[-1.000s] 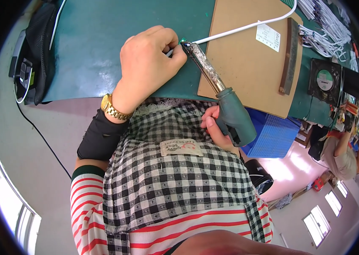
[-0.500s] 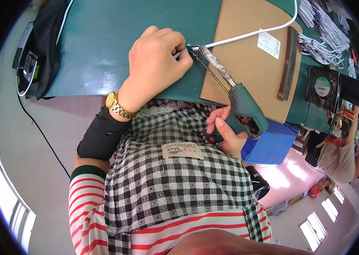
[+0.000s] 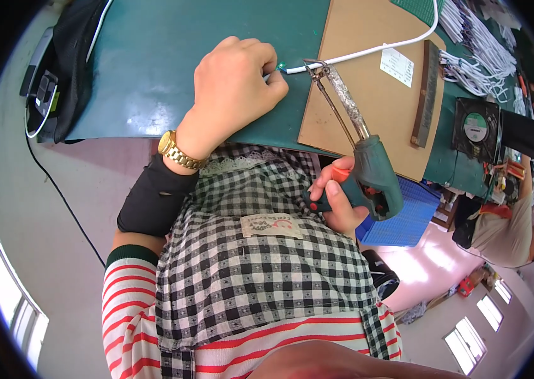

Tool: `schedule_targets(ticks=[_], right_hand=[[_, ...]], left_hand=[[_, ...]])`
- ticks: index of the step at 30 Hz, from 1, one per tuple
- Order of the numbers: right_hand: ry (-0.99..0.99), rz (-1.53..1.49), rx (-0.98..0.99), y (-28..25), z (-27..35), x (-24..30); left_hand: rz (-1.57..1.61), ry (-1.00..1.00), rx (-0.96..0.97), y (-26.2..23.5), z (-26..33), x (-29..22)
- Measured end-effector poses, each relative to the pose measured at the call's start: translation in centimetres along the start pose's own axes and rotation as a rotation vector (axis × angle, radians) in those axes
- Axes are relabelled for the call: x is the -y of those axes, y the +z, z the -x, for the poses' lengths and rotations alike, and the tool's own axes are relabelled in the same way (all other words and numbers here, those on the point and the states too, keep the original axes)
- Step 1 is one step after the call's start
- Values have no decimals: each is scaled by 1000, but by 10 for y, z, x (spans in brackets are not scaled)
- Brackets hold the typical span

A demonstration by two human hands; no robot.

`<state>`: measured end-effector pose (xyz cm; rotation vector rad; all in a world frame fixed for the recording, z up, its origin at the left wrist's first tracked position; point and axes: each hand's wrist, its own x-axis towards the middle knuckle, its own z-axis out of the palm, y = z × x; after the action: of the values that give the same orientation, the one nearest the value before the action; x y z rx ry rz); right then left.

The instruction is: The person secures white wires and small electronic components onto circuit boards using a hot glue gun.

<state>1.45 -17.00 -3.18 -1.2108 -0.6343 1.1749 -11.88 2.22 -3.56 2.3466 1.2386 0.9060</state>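
My left hand [image 3: 232, 88] is closed above the green tabletop [image 3: 153, 69], pinching the end of a white cable [image 3: 358, 54]. Beside its fingertips a small green and blue bit of wire shows at the cable's stripped end; the rest of that end is hidden in the fingers. In my right hand [image 3: 345, 211] is a dark green soldering gun [image 3: 377, 170] with a red trigger, gripped by its handle. Its metal barrel points up and away. The bent wire tip lies at the white cable, a short way right of my left fingers; touching or just over it I cannot tell.
A brown board [image 3: 358, 95] lies under the cable, with a white paper label [image 3: 397, 66] and a dark curved bar [image 3: 427, 95]. Bundles of white cables [image 3: 475, 44] and a black fan [image 3: 477, 129] are at the right. A blue crate [image 3: 400, 218] stands below; another person [image 3: 504, 234] is farther right.
The soldering gun's tip has moved right, away from my left fingertips, and its body has shifted slightly right and down. More red trigger shows. My left hand stays almost in place.
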Motion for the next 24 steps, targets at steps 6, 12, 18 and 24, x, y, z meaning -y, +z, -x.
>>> schedule_targets(ticks=[6,12,18,24], right_hand=[[-44,51,53,-1,2,0],[-62,42,7,-6,5,-9],[-102,-29,-17,-14,5,-14],[-93,-39,-86,-12,8,-7]], left_hand=[[-8,-15,24,-1,0,0],[-10,-7,19,0,-1,-2],[-14,-12,24,0,-1,-3],[-4,-18,38,-2,0,-1]])
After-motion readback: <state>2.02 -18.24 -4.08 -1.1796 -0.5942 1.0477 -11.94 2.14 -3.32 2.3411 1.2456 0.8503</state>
